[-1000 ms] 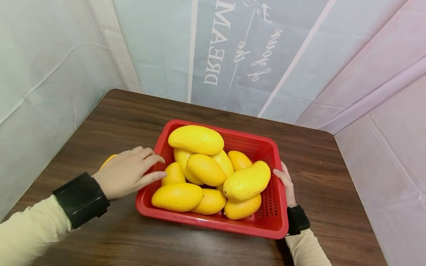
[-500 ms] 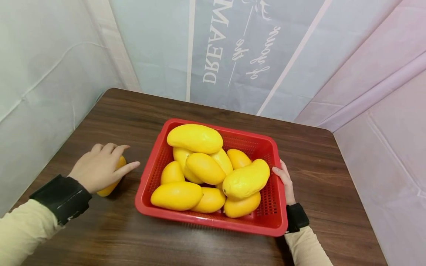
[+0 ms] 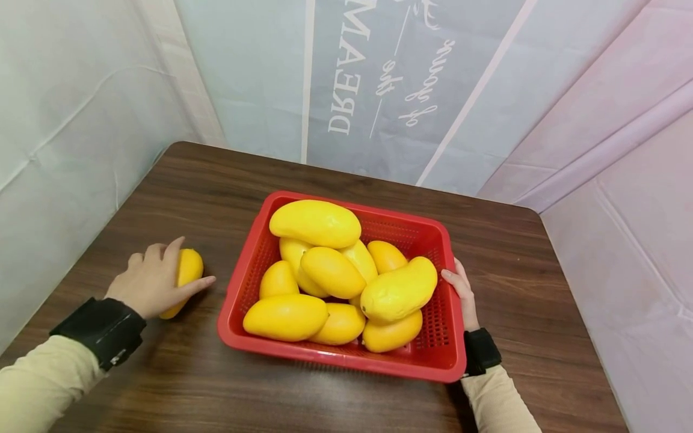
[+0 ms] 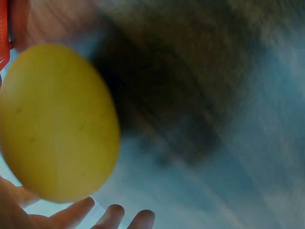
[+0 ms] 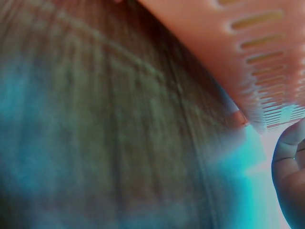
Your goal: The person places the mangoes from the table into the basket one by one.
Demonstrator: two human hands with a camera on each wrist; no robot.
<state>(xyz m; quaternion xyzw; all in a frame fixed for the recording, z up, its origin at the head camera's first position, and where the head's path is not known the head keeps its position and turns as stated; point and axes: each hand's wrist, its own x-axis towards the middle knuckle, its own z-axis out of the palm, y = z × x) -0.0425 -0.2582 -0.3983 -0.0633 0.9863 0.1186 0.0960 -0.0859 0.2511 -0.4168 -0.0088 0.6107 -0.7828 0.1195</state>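
A yellow mango (image 3: 189, 267) lies on the table left of the basket. Over it is my left hand (image 3: 143, 279), its fingers spread and its thumb pointing toward the basket. Close up in the left wrist view, the mango (image 4: 57, 124) sits between the palm side and spread fingertips (image 4: 112, 214). My right hand (image 3: 462, 294) holds the right rim of a red plastic basket (image 3: 346, 359), thumb at the edge; the other fingers are mostly hidden behind its wall. Inside the basket several mangoes (image 3: 332, 272) are piled up. The right wrist view shows the basket's slotted side (image 5: 214, 43) beside curled fingers (image 5: 288, 162).
A dark wood-grain table (image 3: 346, 403) bears the basket and the single mango. Behind it hangs a grey-blue printed cloth (image 3: 346, 78). White sheeting (image 3: 70, 120) stands close along the left edge, and pale pinkish sheeting (image 3: 622, 198) along the right.
My left hand has moved left from the basket's left rim to over the lone mango, its fingers spreading around it. My right hand stays on the basket, which has hardly moved.
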